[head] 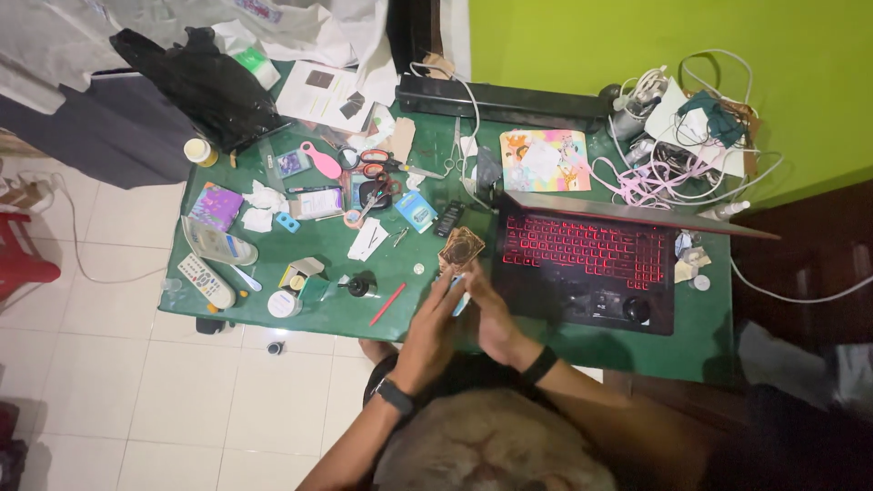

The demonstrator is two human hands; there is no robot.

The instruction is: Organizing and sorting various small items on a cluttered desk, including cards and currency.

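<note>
Here, as I read it from the head camera looking down:

Left hand: my left hand [429, 335] is raised over the table's near edge, fingers curled around a small pale-blue object [459, 293], pinched between fingertips so its end stays free.

Right hand: my right hand [492, 320] sits just beside the left, touching it, fingers drawn together near the same object; whether it grips the object or only steadies it I cannot tell.

Card: a brown patterned card [462, 246] lies flat on the table just beyond the fingertips, close enough, I judge, to be within easy reach.

Laptop: an open laptop [587, 264] with red-lit keys stands to the right, screen tilted back, which leaves the strip beside it for the hands.

Table: the green table [327, 245] carries clutter pushed away from the working edge.

Nearby: a red pen [388, 304] and a small dark bottle [361, 285] lie left of the hands; scissors [377, 168] are further back.

Far corner: a tangle of cables [664, 173] is heaped against the wall, well apart.

Wrists: a dark band on each.
</note>
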